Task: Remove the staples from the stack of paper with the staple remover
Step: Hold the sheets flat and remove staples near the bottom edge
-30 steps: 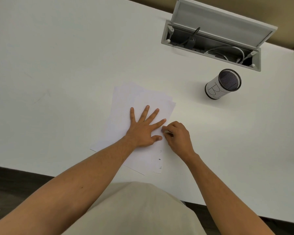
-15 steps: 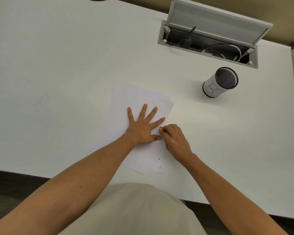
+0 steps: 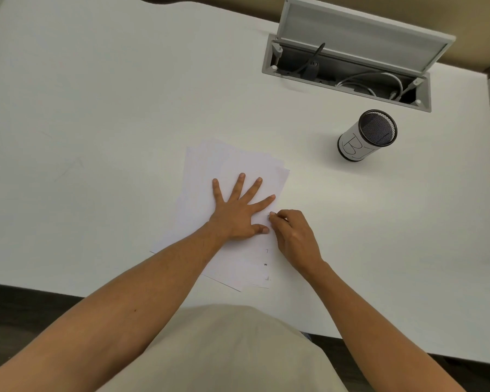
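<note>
White sheets of the stack of paper [image 3: 232, 176] lie fanned on the desk [image 3: 96, 94], pinned under the left hand [image 3: 238, 215], flat with 5 fingers spread wide. Right hand [image 3: 294, 236] sits just beside the left thumb at the stack's right edge, fingers curled, pinching something small and grey; cannot tell if it is the staple remover. Mesh cup [image 3: 367, 135] stands well beyond the right hand, cable box [image 3: 351, 66] farther still.

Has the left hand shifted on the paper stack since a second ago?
No. The left hand stays spread flat on the paper stack, fingertips equally short of its far edge.
</note>
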